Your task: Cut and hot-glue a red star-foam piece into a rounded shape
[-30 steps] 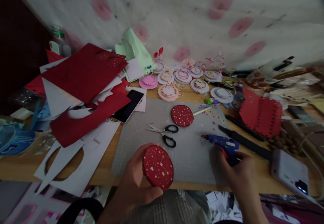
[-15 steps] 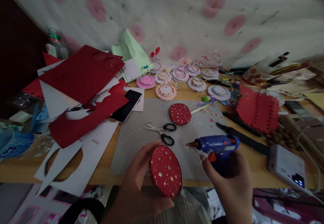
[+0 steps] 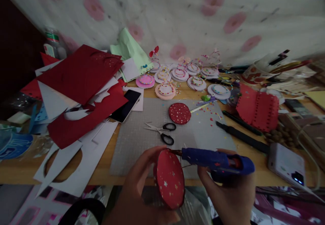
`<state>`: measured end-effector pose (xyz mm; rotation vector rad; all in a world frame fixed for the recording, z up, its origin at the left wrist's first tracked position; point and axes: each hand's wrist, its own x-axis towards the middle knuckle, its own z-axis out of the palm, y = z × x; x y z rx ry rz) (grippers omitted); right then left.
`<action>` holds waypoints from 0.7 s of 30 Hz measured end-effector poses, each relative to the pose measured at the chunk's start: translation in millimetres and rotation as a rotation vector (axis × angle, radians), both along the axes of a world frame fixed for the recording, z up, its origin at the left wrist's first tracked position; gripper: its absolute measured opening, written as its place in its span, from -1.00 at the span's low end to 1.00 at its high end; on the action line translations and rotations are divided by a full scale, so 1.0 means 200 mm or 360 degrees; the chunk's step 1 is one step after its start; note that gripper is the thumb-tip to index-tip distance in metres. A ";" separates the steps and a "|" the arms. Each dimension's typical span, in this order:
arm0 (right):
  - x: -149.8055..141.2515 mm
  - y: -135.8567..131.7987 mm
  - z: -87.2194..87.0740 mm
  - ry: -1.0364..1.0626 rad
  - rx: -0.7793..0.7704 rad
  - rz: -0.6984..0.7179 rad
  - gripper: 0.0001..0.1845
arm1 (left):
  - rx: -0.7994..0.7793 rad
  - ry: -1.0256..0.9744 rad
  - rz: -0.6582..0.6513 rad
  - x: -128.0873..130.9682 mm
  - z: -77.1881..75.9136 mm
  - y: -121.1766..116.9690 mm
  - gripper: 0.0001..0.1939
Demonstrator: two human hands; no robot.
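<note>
My left hand [image 3: 138, 184] grips a red round box [image 3: 170, 179] dotted with white stars and tilts it on edge at the table's front. My right hand [image 3: 228, 194] is wrapped round a blue glue gun [image 3: 218, 160], whose nozzle points left and reaches the box's upper rim. On the grey cutting mat [image 3: 142, 143] beyond lie black-handled scissors [image 3: 162, 132] and a second red starred disc [image 3: 179, 113].
Red and white card sheets [image 3: 81, 82] pile up at the left beside a black phone [image 3: 127, 105]. Several decorated paper discs [image 3: 195, 79] line the back. At the right lie a red perforated strip [image 3: 259, 109], a black knife [image 3: 241, 137] and a white device [image 3: 286, 164].
My right hand picked up the glue gun from the mat and swung its nozzle left to the box. My left hand tilted the red box more upright.
</note>
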<state>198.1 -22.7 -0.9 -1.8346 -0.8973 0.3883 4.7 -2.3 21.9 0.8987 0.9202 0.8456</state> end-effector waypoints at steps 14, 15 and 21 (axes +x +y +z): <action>0.00 0.00 0.00 -0.0075 -0.0009 -0.0001 -0.52 | 0.0035 0.0110 0.0046 -0.02 -0.05 -0.04 -0.08; 0.00 0.00 0.00 -0.0097 0.0007 0.0002 -0.52 | 0.0038 0.0092 0.0056 -0.02 -0.05 -0.04 -0.09; 0.00 0.01 0.01 -0.0144 -0.0009 0.0040 -0.59 | 0.0131 0.0093 0.0005 -0.02 -0.05 -0.03 -0.09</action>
